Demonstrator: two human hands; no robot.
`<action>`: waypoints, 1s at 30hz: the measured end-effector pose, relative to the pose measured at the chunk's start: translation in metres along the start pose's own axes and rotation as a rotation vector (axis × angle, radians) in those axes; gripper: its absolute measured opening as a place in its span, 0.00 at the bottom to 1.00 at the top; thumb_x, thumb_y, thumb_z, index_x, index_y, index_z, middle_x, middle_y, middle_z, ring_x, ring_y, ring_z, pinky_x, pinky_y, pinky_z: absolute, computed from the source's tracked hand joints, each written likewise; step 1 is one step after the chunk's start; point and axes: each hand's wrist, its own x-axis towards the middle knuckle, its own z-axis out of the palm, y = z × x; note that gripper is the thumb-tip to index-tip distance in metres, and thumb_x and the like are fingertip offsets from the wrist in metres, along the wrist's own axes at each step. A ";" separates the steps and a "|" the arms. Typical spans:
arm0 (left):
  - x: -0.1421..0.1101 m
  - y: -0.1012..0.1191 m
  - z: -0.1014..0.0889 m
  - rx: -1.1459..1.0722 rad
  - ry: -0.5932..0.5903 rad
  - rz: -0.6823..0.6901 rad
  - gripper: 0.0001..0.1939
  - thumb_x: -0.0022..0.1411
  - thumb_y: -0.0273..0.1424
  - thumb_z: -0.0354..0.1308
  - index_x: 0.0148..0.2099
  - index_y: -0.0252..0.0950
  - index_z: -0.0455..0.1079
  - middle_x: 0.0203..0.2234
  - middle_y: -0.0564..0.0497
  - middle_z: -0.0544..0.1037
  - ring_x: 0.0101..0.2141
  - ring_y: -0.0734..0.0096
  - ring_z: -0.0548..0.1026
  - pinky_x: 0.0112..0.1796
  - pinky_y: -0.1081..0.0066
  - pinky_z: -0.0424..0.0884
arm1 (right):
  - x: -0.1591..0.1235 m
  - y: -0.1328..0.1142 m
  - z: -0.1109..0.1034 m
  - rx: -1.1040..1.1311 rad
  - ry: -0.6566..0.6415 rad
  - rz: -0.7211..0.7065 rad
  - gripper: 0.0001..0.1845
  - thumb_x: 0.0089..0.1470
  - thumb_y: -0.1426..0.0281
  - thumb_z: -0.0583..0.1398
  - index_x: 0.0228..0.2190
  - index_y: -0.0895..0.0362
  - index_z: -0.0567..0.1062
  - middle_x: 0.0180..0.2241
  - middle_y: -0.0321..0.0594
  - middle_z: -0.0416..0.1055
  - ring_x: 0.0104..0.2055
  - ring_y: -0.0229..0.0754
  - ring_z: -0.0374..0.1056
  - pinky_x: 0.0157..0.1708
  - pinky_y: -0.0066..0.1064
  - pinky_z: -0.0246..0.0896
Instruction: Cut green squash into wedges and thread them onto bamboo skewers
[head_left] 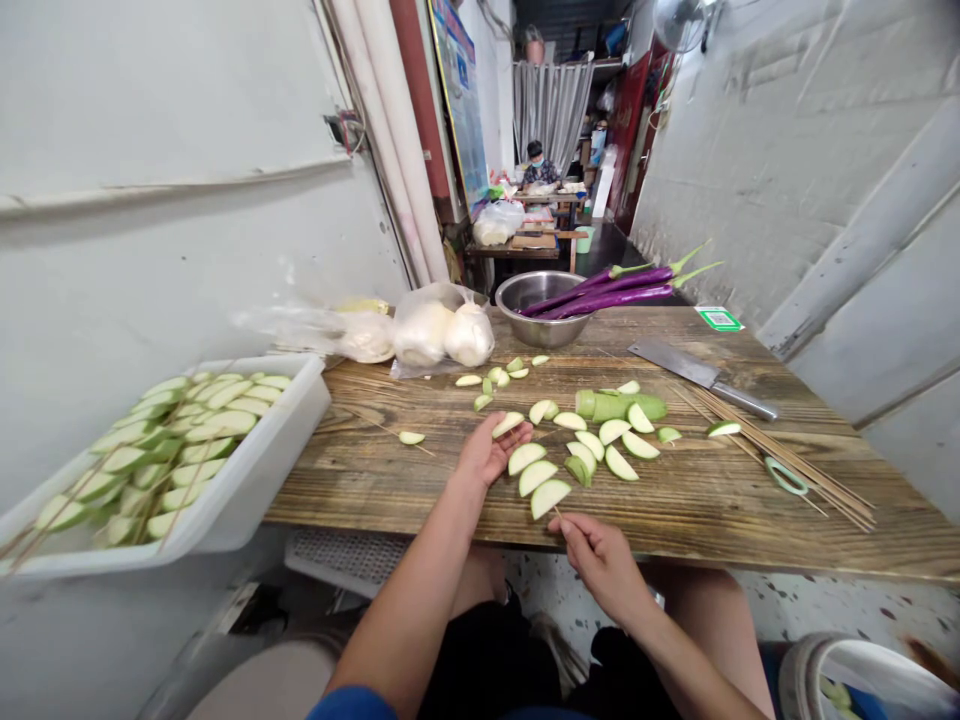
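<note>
My right hand [600, 560] pinches the lower end of a thin wooden skewer [556, 513]. Threaded on it are three half-moon slices of a pale green vegetable that looks like zucchini [550, 498]. My left hand [495, 447], palm up with curled fingers, holds another zucchini slice [508, 424] at the far end of the threaded ones. Loose slices [620, 463] lie spread to the right of the skewer, around an uncut green piece [619, 405]. Smaller cut pieces [499, 376] are scattered farther back.
A white tub [300, 400] of skewered slices stands at left. Behind are bagged white items [442, 330] and a metal bowl [517, 300] with purple eggplants [607, 295]. A cleaver [694, 368], bare skewers [795, 445] and green-handled scissors [786, 476] lie right. A person [540, 170] sits far back.
</note>
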 end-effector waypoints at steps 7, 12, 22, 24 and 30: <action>-0.001 0.000 0.001 0.002 0.010 -0.002 0.05 0.55 0.25 0.52 0.32 0.26 0.67 0.25 0.39 0.76 0.30 0.62 0.77 0.33 0.68 0.74 | 0.000 0.000 0.000 -0.006 -0.007 0.011 0.20 0.54 0.58 0.51 0.32 0.63 0.71 0.13 0.27 0.47 0.16 0.30 0.43 0.15 0.23 0.36; -0.002 0.000 0.002 0.009 0.008 -0.004 0.06 0.55 0.25 0.52 0.32 0.25 0.67 0.26 0.38 0.76 0.30 0.62 0.77 0.33 0.69 0.74 | 0.000 -0.001 0.000 -0.015 -0.002 0.017 0.21 0.54 0.57 0.51 0.32 0.63 0.71 0.13 0.27 0.48 0.16 0.31 0.44 0.16 0.23 0.37; -0.005 -0.002 0.003 0.046 -0.018 0.025 0.07 0.56 0.26 0.53 0.32 0.26 0.67 0.25 0.40 0.77 0.29 0.64 0.77 0.33 0.69 0.74 | 0.000 0.000 0.002 -0.016 -0.016 0.001 0.21 0.55 0.58 0.49 0.33 0.63 0.70 0.13 0.26 0.48 0.16 0.30 0.43 0.15 0.23 0.37; -0.005 -0.002 0.003 0.055 -0.025 0.033 0.07 0.56 0.27 0.53 0.32 0.26 0.68 0.25 0.40 0.77 0.28 0.65 0.77 0.32 0.69 0.74 | 0.000 0.000 0.003 -0.017 -0.015 0.002 0.21 0.55 0.58 0.49 0.33 0.63 0.70 0.13 0.26 0.48 0.16 0.30 0.43 0.15 0.23 0.37; -0.005 -0.005 0.003 0.085 -0.047 0.069 0.07 0.56 0.27 0.53 0.32 0.26 0.69 0.25 0.41 0.77 0.28 0.66 0.76 0.33 0.69 0.73 | 0.001 -0.001 0.004 -0.037 0.006 -0.008 0.21 0.55 0.58 0.49 0.32 0.62 0.70 0.13 0.27 0.49 0.15 0.31 0.44 0.15 0.23 0.39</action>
